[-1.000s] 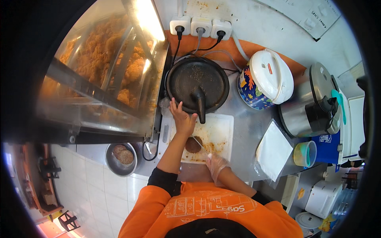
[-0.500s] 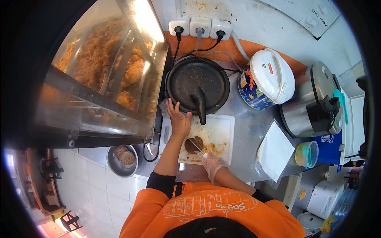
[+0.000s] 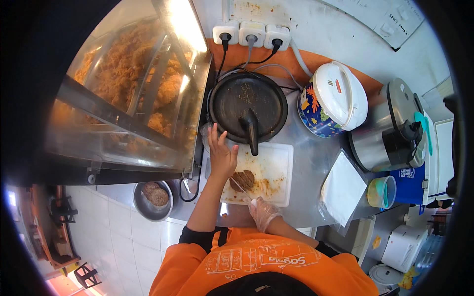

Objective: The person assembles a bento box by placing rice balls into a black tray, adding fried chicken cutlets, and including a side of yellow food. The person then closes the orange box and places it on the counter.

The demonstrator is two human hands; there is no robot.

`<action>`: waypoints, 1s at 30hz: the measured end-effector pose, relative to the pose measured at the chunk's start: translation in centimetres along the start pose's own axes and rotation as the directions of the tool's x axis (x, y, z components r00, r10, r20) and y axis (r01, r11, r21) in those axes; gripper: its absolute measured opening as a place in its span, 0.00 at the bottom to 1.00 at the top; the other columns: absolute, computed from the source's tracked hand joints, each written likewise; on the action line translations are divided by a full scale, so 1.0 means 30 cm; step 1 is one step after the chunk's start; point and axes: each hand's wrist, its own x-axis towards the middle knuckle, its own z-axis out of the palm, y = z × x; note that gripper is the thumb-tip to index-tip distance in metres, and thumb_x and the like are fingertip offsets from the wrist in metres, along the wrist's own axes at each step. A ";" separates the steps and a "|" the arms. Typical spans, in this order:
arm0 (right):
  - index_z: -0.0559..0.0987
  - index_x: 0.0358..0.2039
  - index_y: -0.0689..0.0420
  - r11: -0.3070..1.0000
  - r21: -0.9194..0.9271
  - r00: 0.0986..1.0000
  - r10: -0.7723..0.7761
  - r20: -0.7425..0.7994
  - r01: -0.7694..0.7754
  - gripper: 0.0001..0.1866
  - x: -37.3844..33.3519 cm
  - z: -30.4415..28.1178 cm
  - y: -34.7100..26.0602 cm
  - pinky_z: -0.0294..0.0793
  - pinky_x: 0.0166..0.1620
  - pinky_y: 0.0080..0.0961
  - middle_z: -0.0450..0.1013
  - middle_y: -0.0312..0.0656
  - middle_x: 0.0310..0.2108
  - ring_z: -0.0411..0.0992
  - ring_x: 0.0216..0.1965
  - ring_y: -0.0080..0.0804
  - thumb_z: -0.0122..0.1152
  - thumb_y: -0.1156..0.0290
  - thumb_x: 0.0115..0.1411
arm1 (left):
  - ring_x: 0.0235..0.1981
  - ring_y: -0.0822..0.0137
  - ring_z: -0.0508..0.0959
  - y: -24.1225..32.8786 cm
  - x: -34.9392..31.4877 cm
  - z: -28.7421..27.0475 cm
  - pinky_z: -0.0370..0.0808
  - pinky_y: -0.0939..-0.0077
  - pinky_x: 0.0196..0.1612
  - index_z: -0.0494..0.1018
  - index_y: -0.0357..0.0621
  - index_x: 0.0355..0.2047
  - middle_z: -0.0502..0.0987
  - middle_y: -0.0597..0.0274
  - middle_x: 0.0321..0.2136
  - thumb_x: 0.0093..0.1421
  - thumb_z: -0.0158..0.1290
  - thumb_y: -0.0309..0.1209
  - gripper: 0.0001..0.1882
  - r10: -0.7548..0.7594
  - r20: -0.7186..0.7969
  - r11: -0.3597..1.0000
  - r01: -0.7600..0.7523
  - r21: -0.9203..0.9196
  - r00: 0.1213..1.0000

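My right hand (image 3: 265, 215), in a clear plastic glove, grips a knife (image 3: 240, 186) with a pale handle. Its thin blade lies across a round brown patty (image 3: 244, 179) with several score lines on its surface. The patty rests on the left half of a white cutting board (image 3: 276, 170), which is smeared with orange-brown crumbs. My bare left hand (image 3: 221, 154) is raised over the board's left edge, its fingers spread and holding nothing. Just beyond those fingers sits a black stone mortar (image 3: 232, 98) with its pestle (image 3: 251, 129) leaning over the near rim.
A glass display case (image 3: 128, 89) of fried food borders the left side. A steel bowl (image 3: 165, 209) of patties is at lower left. To the right are a flowered rice container (image 3: 321, 108), a steel cooker (image 3: 375, 140), white sheets (image 3: 344, 190) and a plastic tub (image 3: 381, 191).
Score lines on the patty show more plainly now. My right hand and the knife have drawn slightly nearer to me, while the fingers of my left hand have shifted a little.
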 end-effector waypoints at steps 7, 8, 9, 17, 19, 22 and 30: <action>0.73 0.44 0.58 0.965 -0.213 0.842 -0.242 -0.483 0.155 0.14 -0.081 -0.083 0.010 0.78 0.40 0.38 0.76 0.52 0.36 0.78 0.37 0.50 0.47 0.62 0.67 | 0.65 0.41 0.55 0.025 0.012 -0.034 0.49 0.49 0.67 0.59 0.31 0.58 0.54 0.42 0.65 0.68 0.44 0.43 0.28 -0.075 -0.050 0.991 0.069 -0.111 0.996; 0.74 0.45 0.58 0.974 -0.172 0.850 -0.214 -0.482 0.148 0.14 -0.104 -0.099 0.033 0.78 0.40 0.37 0.75 0.51 0.38 0.77 0.37 0.49 0.47 0.62 0.67 | 0.64 0.41 0.56 0.025 0.010 -0.043 0.51 0.50 0.67 0.59 0.32 0.57 0.56 0.42 0.64 0.68 0.43 0.42 0.27 -0.038 -0.126 0.991 0.021 -0.131 0.991; 0.74 0.45 0.58 0.993 -0.058 0.900 -0.120 -0.419 0.105 0.14 -0.144 -0.106 0.064 0.78 0.41 0.36 0.74 0.50 0.39 0.77 0.38 0.48 0.47 0.63 0.67 | 0.63 0.41 0.58 0.027 -0.006 -0.059 0.52 0.51 0.66 0.60 0.32 0.57 0.58 0.42 0.63 0.68 0.43 0.41 0.25 -0.021 -0.180 0.985 -0.010 -0.170 0.984; 0.73 0.49 0.58 0.883 0.317 0.786 0.457 -0.417 -0.346 0.21 -0.195 -0.226 0.215 0.75 0.50 0.37 0.72 0.49 0.47 0.72 0.50 0.44 0.49 0.54 0.65 | 0.44 0.59 0.71 0.111 -0.484 -0.237 0.68 0.67 0.49 0.62 0.31 0.54 0.69 0.49 0.43 0.69 0.40 0.33 0.19 -0.268 -0.144 0.889 0.186 -0.419 0.953; 0.73 0.50 0.58 0.871 0.354 0.703 0.486 -0.519 -0.341 0.24 -0.167 -0.261 0.172 0.71 0.55 0.39 0.71 0.50 0.50 0.70 0.54 0.45 0.52 0.51 0.64 | 0.43 0.61 0.71 0.139 -0.599 -0.288 0.68 0.68 0.48 0.61 0.32 0.55 0.69 0.50 0.42 0.68 0.40 0.30 0.18 -0.309 -0.067 0.849 0.243 -0.468 0.949; 0.68 0.60 0.57 0.976 0.140 0.807 0.217 -0.549 -0.167 0.31 -0.112 -0.300 0.037 0.59 0.64 0.42 0.65 0.53 0.60 0.62 0.63 0.48 0.51 0.48 0.64 | 0.39 0.62 0.72 0.180 -0.730 -0.363 0.70 0.69 0.46 0.61 0.32 0.55 0.71 0.52 0.38 0.68 0.40 0.28 0.18 -0.377 -0.004 0.810 0.328 -0.487 0.926; 0.58 0.68 0.55 0.940 0.160 0.721 0.334 -0.608 -0.301 0.39 0.085 -0.302 -0.221 0.46 0.69 0.45 0.54 0.57 0.67 0.51 0.67 0.56 0.51 0.46 0.63 | 0.25 0.59 0.76 0.121 -0.868 -0.581 0.73 0.68 0.32 0.64 0.36 0.52 0.74 0.56 0.28 0.68 0.43 0.29 0.14 -0.295 0.224 0.858 0.360 -0.367 0.929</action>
